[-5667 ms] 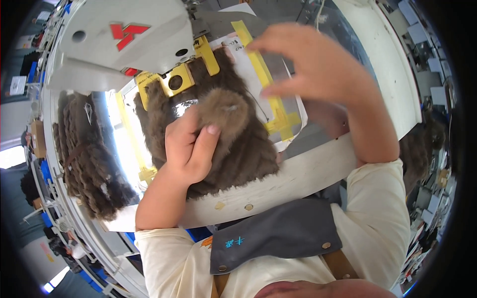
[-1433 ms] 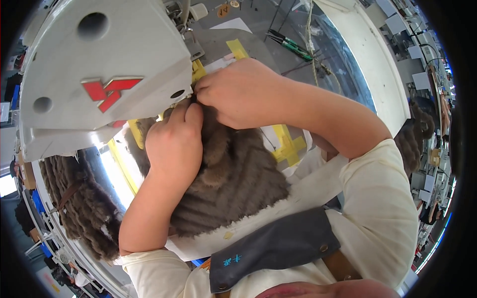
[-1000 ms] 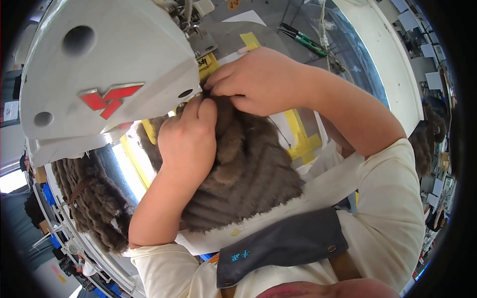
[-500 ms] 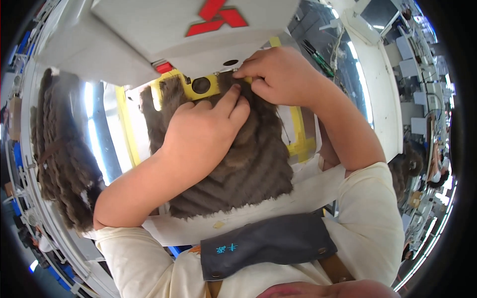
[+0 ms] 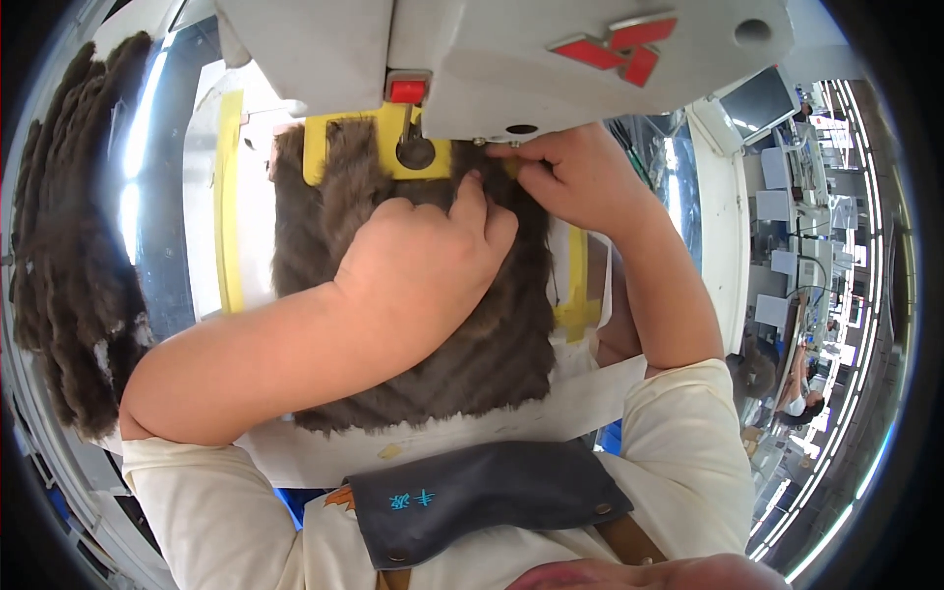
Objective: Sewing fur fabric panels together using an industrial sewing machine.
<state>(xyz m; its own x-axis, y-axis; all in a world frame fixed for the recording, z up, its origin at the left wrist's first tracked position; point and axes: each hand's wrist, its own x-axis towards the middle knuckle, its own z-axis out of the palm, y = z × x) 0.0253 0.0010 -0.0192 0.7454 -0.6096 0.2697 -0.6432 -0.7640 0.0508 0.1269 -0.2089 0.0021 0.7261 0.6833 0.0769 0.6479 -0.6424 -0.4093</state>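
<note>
A panel of brown fur (image 5: pixel 477 354) lies flat beneath the pale grey sewing machine head (image 5: pixel 472 64), partly covered by a smooth yellow plate (image 5: pixel 385 157) with a round hole and finger-like prongs. The pile is dense and soft, darker in slanting ridges toward the ragged, fringed lower edge; narrow strips rise between the prongs. The left hand (image 5: pixel 423 251) rests on the fur, forefinger extended, the others bent; whether they grip is unclear. The right hand (image 5: pixel 585 182) has thumb and forefinger close together at the upper right edge, any pinch hidden. Thick, ropy fur (image 5: pixel 64 246) lies left, beyond flat yellow tape (image 5: pixel 228 216).
</note>
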